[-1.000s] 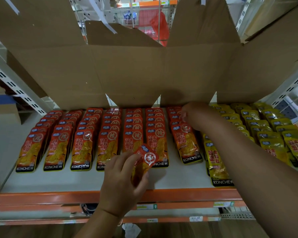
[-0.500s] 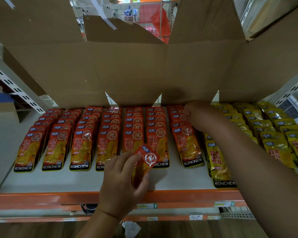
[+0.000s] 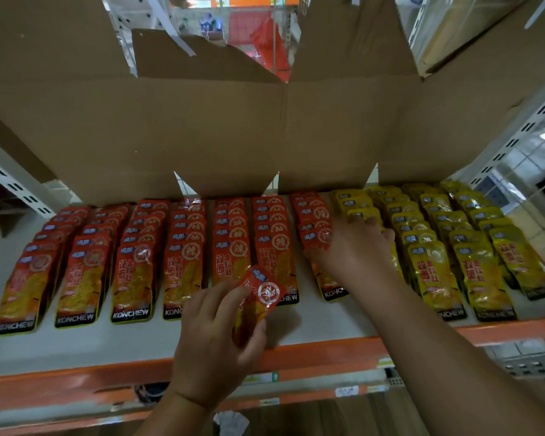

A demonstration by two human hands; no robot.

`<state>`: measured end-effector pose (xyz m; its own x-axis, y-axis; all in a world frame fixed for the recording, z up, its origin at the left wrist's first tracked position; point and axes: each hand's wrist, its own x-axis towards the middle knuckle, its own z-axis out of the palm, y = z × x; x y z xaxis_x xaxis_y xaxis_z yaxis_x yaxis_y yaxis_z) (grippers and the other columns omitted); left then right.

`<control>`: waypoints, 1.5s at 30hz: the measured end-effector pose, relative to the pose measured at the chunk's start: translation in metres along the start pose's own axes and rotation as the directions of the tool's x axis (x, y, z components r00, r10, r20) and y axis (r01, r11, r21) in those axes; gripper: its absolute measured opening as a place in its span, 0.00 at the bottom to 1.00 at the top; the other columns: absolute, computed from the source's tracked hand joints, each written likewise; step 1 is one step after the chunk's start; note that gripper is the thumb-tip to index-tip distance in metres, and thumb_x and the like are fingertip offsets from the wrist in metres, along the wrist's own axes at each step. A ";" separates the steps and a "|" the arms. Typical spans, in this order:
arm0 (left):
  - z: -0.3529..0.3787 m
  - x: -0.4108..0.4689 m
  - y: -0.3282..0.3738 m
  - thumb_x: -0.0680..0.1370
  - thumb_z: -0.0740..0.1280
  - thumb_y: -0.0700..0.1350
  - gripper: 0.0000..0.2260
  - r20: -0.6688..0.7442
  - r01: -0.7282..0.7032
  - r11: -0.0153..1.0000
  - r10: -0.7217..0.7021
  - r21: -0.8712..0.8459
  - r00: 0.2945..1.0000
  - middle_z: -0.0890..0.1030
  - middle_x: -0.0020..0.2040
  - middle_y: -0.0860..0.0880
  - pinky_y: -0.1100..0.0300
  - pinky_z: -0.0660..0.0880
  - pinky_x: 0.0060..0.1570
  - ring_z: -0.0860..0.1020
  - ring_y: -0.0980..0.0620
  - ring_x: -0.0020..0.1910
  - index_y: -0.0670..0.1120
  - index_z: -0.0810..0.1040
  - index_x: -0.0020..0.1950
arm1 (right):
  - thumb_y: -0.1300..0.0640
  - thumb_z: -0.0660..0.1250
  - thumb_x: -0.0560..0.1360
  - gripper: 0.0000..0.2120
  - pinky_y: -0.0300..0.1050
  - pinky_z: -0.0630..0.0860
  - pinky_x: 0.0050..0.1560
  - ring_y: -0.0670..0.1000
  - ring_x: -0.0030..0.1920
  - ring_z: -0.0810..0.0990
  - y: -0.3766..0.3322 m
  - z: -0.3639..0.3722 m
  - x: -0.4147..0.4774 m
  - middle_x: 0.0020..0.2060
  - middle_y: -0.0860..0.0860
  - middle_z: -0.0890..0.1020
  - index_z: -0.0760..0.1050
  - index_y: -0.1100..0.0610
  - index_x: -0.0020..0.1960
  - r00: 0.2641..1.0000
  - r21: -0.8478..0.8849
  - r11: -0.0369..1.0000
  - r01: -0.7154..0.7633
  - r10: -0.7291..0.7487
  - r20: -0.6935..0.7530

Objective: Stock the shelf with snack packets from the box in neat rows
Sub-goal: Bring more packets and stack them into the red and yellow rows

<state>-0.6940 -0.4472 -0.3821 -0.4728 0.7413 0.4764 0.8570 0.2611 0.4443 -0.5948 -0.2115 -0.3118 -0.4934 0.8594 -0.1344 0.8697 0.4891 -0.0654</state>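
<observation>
Several rows of red snack packets [image 3: 132, 278] lie overlapped on the left and middle of the white shelf [image 3: 107, 341]. Rows of yellow packets [image 3: 434, 272] fill the right side. My left hand [image 3: 214, 341] grips one loose red packet [image 3: 261, 294] above the shelf's front, before the middle red rows. My right hand [image 3: 356, 250] lies palm down with fingers spread where the rightmost red row meets the first yellow row, thumb against a red packet. It hides the packets beneath it.
Opened cardboard box flaps [image 3: 202, 130] hang over the back of the shelf, just above the rear packets. The shelf has an orange front rail [image 3: 76, 382] with price tags. Perforated white uprights stand at the left [image 3: 13, 184] and right [image 3: 516, 133].
My right hand has come forward from the back of the rightmost red row to its middle and spread its fingers. My left hand still holds the red packet in about the same place.
</observation>
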 end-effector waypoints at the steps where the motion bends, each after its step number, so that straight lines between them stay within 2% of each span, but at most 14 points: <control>1: 0.000 0.000 -0.001 0.73 0.71 0.56 0.23 -0.001 -0.014 1.000 0.014 -0.006 1.000 0.80 0.61 0.45 0.51 0.70 0.60 0.75 0.43 0.58 0.46 0.78 0.63 | 0.28 0.64 0.68 0.36 0.64 0.65 0.64 0.63 0.65 0.72 -0.002 0.000 0.000 0.62 0.56 0.78 0.71 0.51 0.67 1.000 0.001 1.000 -0.008 0.008 0.004; 7: -0.001 -0.001 -0.004 0.74 0.71 0.56 0.23 0.036 -0.043 0.999 0.044 -0.025 0.998 0.80 0.61 0.45 0.49 0.71 0.62 0.77 0.42 0.59 0.46 0.79 0.64 | 0.34 0.65 0.72 0.31 0.62 0.62 0.67 0.63 0.66 0.72 -0.017 -0.002 0.002 0.62 0.56 0.79 0.70 0.53 0.67 0.999 0.008 0.999 -0.039 0.039 0.004; 12: -0.002 -0.001 -0.004 0.74 0.70 0.56 0.22 0.032 -0.069 0.996 0.071 -0.056 0.997 0.80 0.61 0.45 0.46 0.74 0.60 0.76 0.43 0.60 0.48 0.76 0.65 | 0.33 0.66 0.71 0.33 0.61 0.63 0.66 0.62 0.65 0.74 -0.020 -0.003 0.002 0.61 0.56 0.79 0.70 0.54 0.67 0.998 -0.002 0.998 -0.057 0.057 0.005; 17: -0.002 -0.002 -0.004 0.75 0.70 0.58 0.23 0.058 -0.057 0.996 0.061 -0.062 0.996 0.79 0.62 0.45 0.48 0.73 0.61 0.75 0.44 0.61 0.49 0.75 0.66 | 0.31 0.66 0.70 0.33 0.61 0.64 0.65 0.61 0.61 0.77 -0.022 -0.003 0.007 0.56 0.54 0.81 0.72 0.54 0.64 0.996 0.048 0.995 -0.084 0.084 0.002; 23: -0.003 -0.002 -0.004 0.75 0.69 0.58 0.23 0.073 -0.065 0.996 0.070 -0.066 0.995 0.80 0.63 0.46 0.50 0.71 0.63 0.76 0.45 0.62 0.49 0.76 0.66 | 0.34 0.66 0.72 0.32 0.62 0.62 0.68 0.60 0.60 0.78 -0.025 -0.002 0.012 0.56 0.54 0.81 0.71 0.55 0.66 0.994 0.056 0.993 -0.107 0.107 0.006; 27: -0.003 -0.003 -0.005 0.75 0.70 0.57 0.23 0.064 -0.074 0.995 0.078 -0.066 0.995 0.80 0.62 0.46 0.50 0.71 0.62 0.75 0.46 0.62 0.46 0.79 0.65 | 0.33 0.65 0.73 0.33 0.63 0.62 0.68 0.60 0.61 0.78 -0.024 -0.001 0.014 0.58 0.53 0.81 0.70 0.55 0.68 0.995 0.052 0.994 -0.099 0.100 -0.004; 38: -0.001 -0.004 -0.006 0.74 0.71 0.57 0.23 0.072 -0.085 0.995 0.088 -0.053 0.994 0.80 0.62 0.46 0.48 0.73 0.62 0.76 0.45 0.62 0.46 0.79 0.65 | 0.35 0.68 0.73 0.32 0.62 0.63 0.67 0.58 0.61 0.79 -0.026 -0.001 0.011 0.59 0.52 0.80 0.69 0.55 0.67 0.997 0.075 0.995 -0.064 0.066 -0.028; 45: -0.001 -0.004 -0.007 0.75 0.71 0.57 0.23 0.083 -0.077 0.996 0.081 -0.047 0.993 0.80 0.62 0.47 0.49 0.72 0.64 0.77 0.45 0.62 0.46 0.79 0.66 | 0.34 0.69 0.71 0.37 0.67 0.62 0.71 0.60 0.64 0.77 -0.024 0.001 0.010 0.64 0.54 0.78 0.67 0.55 0.71 0.998 0.085 0.995 -0.061 0.062 -0.009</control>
<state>-0.6978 -0.4524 -0.3865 -0.3834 0.8085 0.4465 0.8803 0.1737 0.4414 -0.6207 -0.2143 -0.3122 -0.4386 0.8893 -0.1294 0.8959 0.4213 -0.1409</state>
